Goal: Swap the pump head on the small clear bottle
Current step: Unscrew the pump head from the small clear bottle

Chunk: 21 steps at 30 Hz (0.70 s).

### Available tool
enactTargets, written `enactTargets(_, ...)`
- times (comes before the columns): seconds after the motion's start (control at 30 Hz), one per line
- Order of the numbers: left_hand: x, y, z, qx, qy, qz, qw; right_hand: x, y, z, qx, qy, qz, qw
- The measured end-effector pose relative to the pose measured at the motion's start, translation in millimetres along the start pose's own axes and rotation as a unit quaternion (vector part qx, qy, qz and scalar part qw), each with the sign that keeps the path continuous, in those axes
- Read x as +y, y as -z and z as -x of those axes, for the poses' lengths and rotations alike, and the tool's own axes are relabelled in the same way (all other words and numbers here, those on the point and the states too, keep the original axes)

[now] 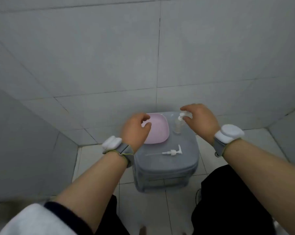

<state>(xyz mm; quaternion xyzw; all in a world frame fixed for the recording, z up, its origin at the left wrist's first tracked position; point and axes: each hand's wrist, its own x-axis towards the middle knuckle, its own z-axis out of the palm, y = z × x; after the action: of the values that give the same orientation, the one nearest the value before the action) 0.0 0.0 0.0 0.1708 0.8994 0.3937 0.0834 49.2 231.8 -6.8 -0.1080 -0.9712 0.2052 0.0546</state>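
A small clear bottle [177, 126] stands upright on the far right of a grey plastic stool [167, 164], with a white pump head [182, 116] on top of it. My right hand [200, 121] is over the bottle, its fingers touching that pump head. A second white pump head with a long dip tube [172, 152] lies flat on the stool in front of the bottle. My left hand [136, 131] hovers with loosely curled fingers over the left edge of a pink dish [158, 131] and holds nothing.
The stool stands in a corner of grey tiled walls on a pale tiled floor [143, 197]. Both wrists carry white devices on grey bands. My knees in dark trousers [231, 197] sit close in front of the stool.
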Motion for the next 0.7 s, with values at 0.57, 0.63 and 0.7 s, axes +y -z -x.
enactTargets(0.57, 28.9, 4.3, 13.3, -0.016, -0.007, 0.016, 1.0, -24.4, 29.7, 9.5, 0.003, -0.001, -0.062, 0.998)
enactTargets(0.63, 36.4, 4.3, 13.9, -0.015, -0.012, 0.025, 0.999, -33.4, 40.6, 9.9, 0.015, -0.002, -0.099, 0.995)
enactTargets(0.7, 44.5, 4.8, 16.0, -0.015, -0.021, 0.039, 0.999, -43.0, 52.6, 11.7, 0.032, 0.002, -0.127, 0.991)
